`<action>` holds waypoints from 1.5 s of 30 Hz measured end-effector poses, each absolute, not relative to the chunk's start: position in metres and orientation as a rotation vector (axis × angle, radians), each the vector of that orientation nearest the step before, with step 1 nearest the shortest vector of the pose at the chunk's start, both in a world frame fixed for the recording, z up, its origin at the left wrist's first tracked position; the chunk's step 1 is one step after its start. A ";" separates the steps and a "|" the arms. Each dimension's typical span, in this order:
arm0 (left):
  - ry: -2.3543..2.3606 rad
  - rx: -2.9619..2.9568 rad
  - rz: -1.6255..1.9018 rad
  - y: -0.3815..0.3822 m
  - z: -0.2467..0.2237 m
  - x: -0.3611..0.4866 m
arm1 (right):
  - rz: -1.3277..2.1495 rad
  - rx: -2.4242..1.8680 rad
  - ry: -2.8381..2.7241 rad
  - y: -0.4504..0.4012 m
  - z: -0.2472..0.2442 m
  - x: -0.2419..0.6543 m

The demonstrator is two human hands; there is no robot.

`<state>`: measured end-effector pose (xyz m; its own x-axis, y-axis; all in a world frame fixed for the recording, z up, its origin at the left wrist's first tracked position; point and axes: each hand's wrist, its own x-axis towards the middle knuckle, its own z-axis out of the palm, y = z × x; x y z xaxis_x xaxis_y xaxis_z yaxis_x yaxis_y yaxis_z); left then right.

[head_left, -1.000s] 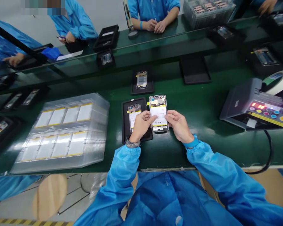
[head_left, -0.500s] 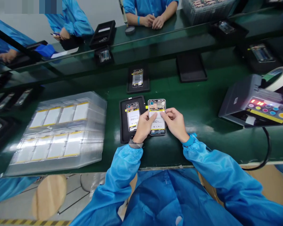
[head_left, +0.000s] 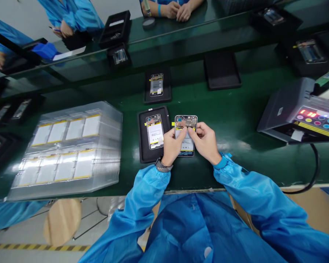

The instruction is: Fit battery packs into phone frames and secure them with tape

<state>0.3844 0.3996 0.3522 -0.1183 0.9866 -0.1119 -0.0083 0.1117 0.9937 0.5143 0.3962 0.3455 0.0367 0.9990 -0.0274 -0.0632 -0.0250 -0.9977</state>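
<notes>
An open phone body (head_left: pixel 185 122), its circuit board and white battery (head_left: pixel 186 145) exposed, is gripped at both long sides above the green bench. My left hand (head_left: pixel 173 146) is closed on its left edge, thumb lying on the battery's upper part. On the other edge, my right hand (head_left: pixel 206 143) is closed as well, its thumb pressing near the battery's top. A yellow tab sticks out at the phone's upper left. Just left of my left hand, a second open phone (head_left: pixel 154 132) with a white battery lies in a black tray (head_left: pixel 144 152).
Left stands a stack of clear plastic trays (head_left: pixel 109 146) holding several batteries. A grey tape dispenser (head_left: pixel 279 113) with lit buttons is at right. Farther back are a black tray with a phone (head_left: pixel 156 84) and another black tray (head_left: pixel 222 71). Co-workers' hands (head_left: pixel 178 11) rest across the bench.
My thumbs have moved closer together on the battery, near its top edge. Both hands still hold the phone. The camera view has shifted slightly.
</notes>
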 end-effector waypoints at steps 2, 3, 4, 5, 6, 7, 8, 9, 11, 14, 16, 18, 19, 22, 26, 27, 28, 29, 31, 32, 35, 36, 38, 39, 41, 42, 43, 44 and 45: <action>1.349 1.075 1.212 0.400 0.353 0.384 | 1.229 -1.198 -1.132 0.396 0.346 0.515; 1.346 1.075 1.211 0.400 0.353 0.384 | 1.229 -1.200 -1.136 0.395 0.346 0.515; 1.342 1.074 1.209 0.400 0.352 0.383 | 1.226 -1.204 -1.139 0.395 0.345 0.515; 1.339 1.073 1.206 0.400 0.352 0.383 | 1.222 -1.211 -1.141 0.395 0.345 0.516; 1.340 1.072 1.203 0.401 0.352 0.383 | 1.215 -1.220 -1.145 0.395 0.344 0.516; 1.345 1.072 1.201 0.401 0.352 0.383 | 1.206 -1.231 -1.152 0.395 0.343 0.516; 1.353 1.073 1.199 0.401 0.351 0.383 | 1.196 -1.241 -1.162 0.395 0.343 0.516; 1.363 1.074 1.198 0.401 0.351 0.383 | 1.185 -1.248 -1.174 0.395 0.342 0.515; 1.380 1.080 1.204 0.400 0.351 0.383 | 1.167 -1.251 -1.206 0.395 0.342 0.515; 1.387 1.097 1.217 0.399 0.350 0.384 | 1.151 -1.252 -1.240 0.395 0.342 0.515; 1.383 1.108 1.216 0.399 0.349 0.384 | 1.137 -1.249 -1.251 0.395 0.342 0.515; 1.383 1.113 1.212 0.399 0.349 0.384 | 1.123 -1.243 -1.254 0.395 0.342 0.515; 1.385 1.114 1.214 0.399 0.349 0.384 | 1.120 -1.241 -1.256 0.395 0.342 0.515; 1.401 1.115 1.231 0.398 0.353 0.386 | 1.114 -1.229 -1.257 0.394 0.342 0.513; 1.434 1.074 1.230 0.397 0.355 0.388 | 1.060 -1.209 -1.241 0.392 0.342 0.510; 1.439 1.061 1.226 0.397 0.354 0.388 | 1.045 -1.207 -1.236 0.392 0.343 0.509; 1.436 1.051 1.221 0.397 0.354 0.388 | 1.036 -1.207 -1.231 0.392 0.343 0.509; 1.425 1.045 1.213 0.398 0.353 0.388 | 1.031 -1.210 -1.226 0.392 0.343 0.509; 1.384 1.041 1.192 0.399 0.352 0.386 | 1.043 -1.224 -1.223 0.393 0.343 0.511; 1.364 1.040 1.184 0.399 0.352 0.386 | 1.055 -1.229 -1.221 0.393 0.344 0.511; 1.338 1.040 1.188 0.400 0.353 0.385 | 1.108 -1.213 -1.216 0.395 0.344 0.514; 1.344 1.042 1.197 0.400 0.354 0.385 | 1.123 -1.204 -1.212 0.395 0.344 0.514; 1.374 1.056 1.212 0.399 0.354 0.386 | 1.135 -1.196 -1.205 0.395 0.342 0.515; 1.391 1.066 1.216 0.398 0.354 0.386 | 1.135 -1.200 -1.204 0.396 0.340 0.514; 1.409 1.074 1.216 0.398 0.352 0.386 | 1.125 -1.216 -1.198 0.397 0.338 0.514; 1.401 1.068 1.211 0.398 0.351 0.386 | 1.121 -1.222 -1.193 0.397 0.338 0.513; 1.383 1.051 1.202 0.398 0.351 0.385 | 1.126 -1.220 -1.186 0.398 0.339 0.513; 1.358 1.021 1.193 0.398 0.350 0.385 | 1.141 -1.209 -1.186 0.398 0.341 0.514; 1.334 0.980 1.186 0.398 0.350 0.385 | 1.164 -1.191 -1.198 0.399 0.345 0.515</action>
